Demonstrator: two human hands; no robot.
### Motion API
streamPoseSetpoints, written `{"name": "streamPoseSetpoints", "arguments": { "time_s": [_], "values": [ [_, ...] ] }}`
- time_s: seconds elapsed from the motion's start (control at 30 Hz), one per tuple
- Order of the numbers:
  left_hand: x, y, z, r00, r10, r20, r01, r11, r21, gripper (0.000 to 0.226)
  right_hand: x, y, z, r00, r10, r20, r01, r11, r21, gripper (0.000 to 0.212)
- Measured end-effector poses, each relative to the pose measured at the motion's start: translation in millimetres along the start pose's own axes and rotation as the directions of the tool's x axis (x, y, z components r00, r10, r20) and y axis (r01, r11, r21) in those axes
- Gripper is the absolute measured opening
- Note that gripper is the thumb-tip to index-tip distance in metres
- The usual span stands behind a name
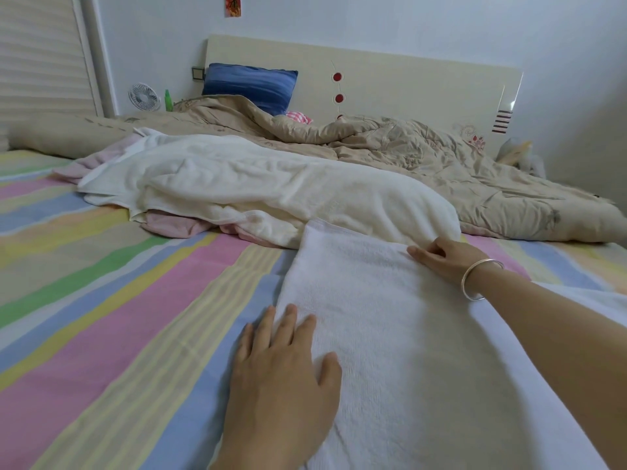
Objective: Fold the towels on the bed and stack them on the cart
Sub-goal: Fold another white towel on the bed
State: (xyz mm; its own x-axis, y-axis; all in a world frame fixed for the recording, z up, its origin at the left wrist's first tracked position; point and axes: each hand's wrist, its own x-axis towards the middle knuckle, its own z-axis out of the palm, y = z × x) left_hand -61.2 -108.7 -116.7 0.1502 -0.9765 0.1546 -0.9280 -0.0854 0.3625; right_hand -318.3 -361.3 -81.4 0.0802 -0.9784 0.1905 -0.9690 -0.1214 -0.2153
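On the striped sheet [135, 300] of the bed, a white towel [390, 317] is laid out flat. Its long axis runs from the near edge away toward the heap of unfolded towels [254, 184], which its far end touches. The left hand [281, 364] is spread wide and pressed flat, fingers straight, across the towel's left long edge, partly on cloth and partly on sheet. The right hand [444, 259], with a silver bangle [475, 279] at its wrist, is set at the far right corner with fingers bent; whether the corner is pinched or only pressed cannot be told. The far end is thus nearer the right hand, the near-left edge nearer the left. A fold along the long axis, the far end drawn toward the near, is judged likely. No cart is seen.
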Motion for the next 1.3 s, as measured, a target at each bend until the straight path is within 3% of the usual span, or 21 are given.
{"name": "streamPoseSetpoints", "arguments": {
  "time_s": [0.1, 0.17, 0.33, 0.4, 0.53, 0.67, 0.73, 0.8, 0.87, 0.97, 1.03, 1.07, 1.13, 1.2, 1.27, 1.3],
  "values": [
    [1.6, -1.9, 1.0, 1.0, -0.012, 0.023, 0.012, 1.0, -0.004, 0.059, -10.5, 4.8, -4.2, 0.999, 0.031, -0.012, -0.031, 0.998, 0.046, 0.062],
    [1.2, -3.2, 3.4, 1.0, -0.007, 0.016, 0.007, 1.0, -0.004, 0.059, -20.3, 4.1, -11.8, 0.996, 0.036, -0.079, -0.033, 0.999, 0.036, 0.052],
    [6.3, -1.6, 12.0, 0.997, -0.023, -0.077, 0.017, 0.997, -0.079, 0.063, -86.6, -12.4, -57.8, 0.921, -0.204, -0.332, 0.182, 0.979, -0.097, 0.027],
    [2.6, -0.6, 12.3, 0.987, -0.044, -0.153, 0.017, 0.985, -0.173, 0.064, -140.3, -24.3, -78.1, 0.879, -0.368, -0.304, 0.327, 0.928, -0.18, 0.027],
    [-30.8, 7.7, -4.6, 0.964, -0.093, -0.249, 0.025, 0.964, -0.263, 0.077, -266.7, -43.1, -102.9, 0.727, -0.621, -0.295, 0.57, 0.784, -0.247, 0.036],
    [-79.3, 2.8, -33.3, 0.974, -0.201, -0.106, 0.14, 0.899, -0.415, 0.065, -374.1, -39.9, -102.1, 0.638, -0.74, -0.212, 0.686, 0.672, -0.279, 0.032],
    [-102.2, -10.8, -57.1, 0.974, -0.199, -0.105, 0.139, 0.899, -0.415, 0.075, -412.9, -38.4, -100.9, 0.595, -0.77, -0.231, 0.718, 0.638, -0.276, 0.032],
    [-127.2, -17.9, -85.7, 0.993, -0.036, -0.111, 0.013, 0.98, -0.2, 0.088, -440.1, -41.0, -100.5, 0.567, -0.78, -0.264, 0.742, 0.623, -0.248, 0.031],
    [-152.0, -14.3, -108.0, 0.976, 0.212, -0.053, -0.207, 0.974, 0.093, 0.098, -461.3, -45.8, -101.7, 0.544, -0.79, -0.284, 0.768, 0.605, -0.21, 0.028],
    [-181.1, 5.9, -118.8, 0.829, 0.556, 0.058, -0.547, 0.788, 0.281, 0.107, -484.0, -44.5, -105.9, 0.545, -0.798, -0.259, 0.788, 0.592, -0.167, 0.025],
    [-184.5, 16.9, -112.7, 0.695, 0.693, 0.189, -0.693, 0.578, 0.43, 0.098, -492.3, -37.3, -105.9, 0.566, -0.805, -0.178, 0.783, 0.593, -0.188, 0.023],
    [-182.4, 23.3, -109.5, 0.65, 0.722, 0.238, -0.72, 0.484, 0.497, 0.086, -494.2, -31.4, -104.4, 0.576, -0.806, -0.134, 0.78, 0.592, -0.204, 0.02],
    [-182.4, 32.1, -107.7, 0.638, 0.721, 0.271, -0.694, 0.385, 0.608, 0.046, -501.1, -16.1, -104.1, 0.612, -0.786, -0.091, 0.76, 0.616, -0.209, 0.017],
    [-184.6, 34.3, -114.0, 0.746, 0.597, 0.295, -0.601, 0.413, 0.684, 0.019, -501.6, 2.3, -107.2, 0.654, -0.749, -0.109, 0.721, 0.66, -0.211, 0.018],
    [-189.9, 21.8, -119.7, 0.848, 0.42, 0.322, -0.509, 0.481, 0.714, 0.023, -500.9, 19.9, -113.5, 0.682, -0.722, -0.117, 0.689, 0.687, -0.232, 0.019],
    [-192.6, 10.8, -121.5, 0.86, 0.417, 0.295, -0.493, 0.524, 0.695, 0.023, -499.9, 28.0, -117.1, 0.699, -0.706, -0.117, 0.672, 0.703, -0.233, 0.02]
  ]
}}
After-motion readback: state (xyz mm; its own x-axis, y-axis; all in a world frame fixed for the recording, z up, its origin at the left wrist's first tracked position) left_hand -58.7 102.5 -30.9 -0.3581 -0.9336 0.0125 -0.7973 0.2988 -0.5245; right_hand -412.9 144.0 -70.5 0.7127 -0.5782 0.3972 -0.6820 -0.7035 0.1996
